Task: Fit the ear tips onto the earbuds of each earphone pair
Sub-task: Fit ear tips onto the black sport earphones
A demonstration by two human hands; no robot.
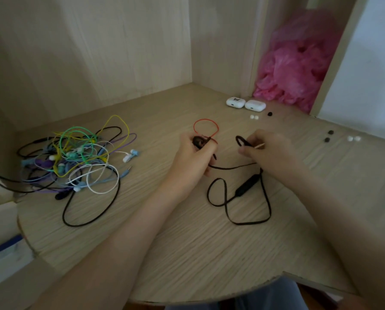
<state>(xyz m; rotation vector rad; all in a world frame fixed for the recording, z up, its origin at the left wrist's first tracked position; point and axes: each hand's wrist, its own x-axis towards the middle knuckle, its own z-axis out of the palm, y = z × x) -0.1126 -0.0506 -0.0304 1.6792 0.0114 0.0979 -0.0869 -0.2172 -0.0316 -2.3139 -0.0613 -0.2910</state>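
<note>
A pale wood-grain tabletop (187, 242) sits in a corner of matching panelled walls, with a crumpled pink plastic bag (294, 70) stuffed into the gap at 1 o'clock. Just before the bag lie two white earbud charging cases (246, 103) side by side. Near them are a pair of white ear tips (254, 117) and a single black ear tip (269, 113). Further out at 2 o'clock lie two more black ear tips (329, 135) and two more white ear tips (353, 138). A tangled heap of coloured wired earphones (75, 159) lies at 9 o'clock.

At the centre, the left hand (193, 153) curls its fingers round a black ear-hook earbud (198, 141), with a thin red cable loop (206, 128) rising behind it. The right hand (267, 148) pinches the second black ear hook (243, 140). Their black cable with inline remote (247, 184) trails in loops on the tabletop towards 6 o'clock.
</note>
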